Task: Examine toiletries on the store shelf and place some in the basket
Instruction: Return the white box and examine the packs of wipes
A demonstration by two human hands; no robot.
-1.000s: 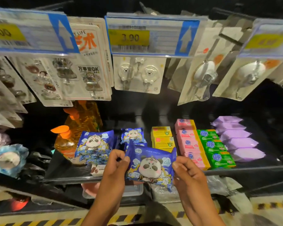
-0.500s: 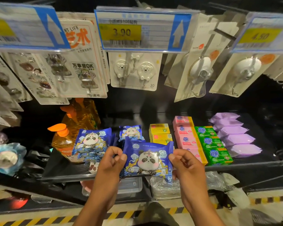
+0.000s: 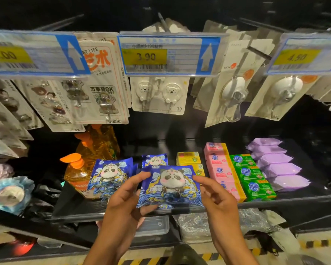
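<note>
**Panda pack up at the shelf lip**

Head view: the blue panda pack [image 3: 170,186] is held between both hands. The left hand [image 3: 122,203] pinches its left edge and the right hand [image 3: 218,203] grips its right edge. It hangs over the shelf [image 3: 287,201] front lip, ahead of the yellow boxes [image 3: 188,158]. Another panda pack [image 3: 111,173] crowds the left, pink boxes [image 3: 219,170] sit close on the right, and the price tag [image 3: 168,56] hangs well above.

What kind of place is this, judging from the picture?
Probably a shop aisle: price tags hang in front, carded hooks behind them, soap boxes lie in rows, and the left hand and right hand hold a blue panda pack.
</note>
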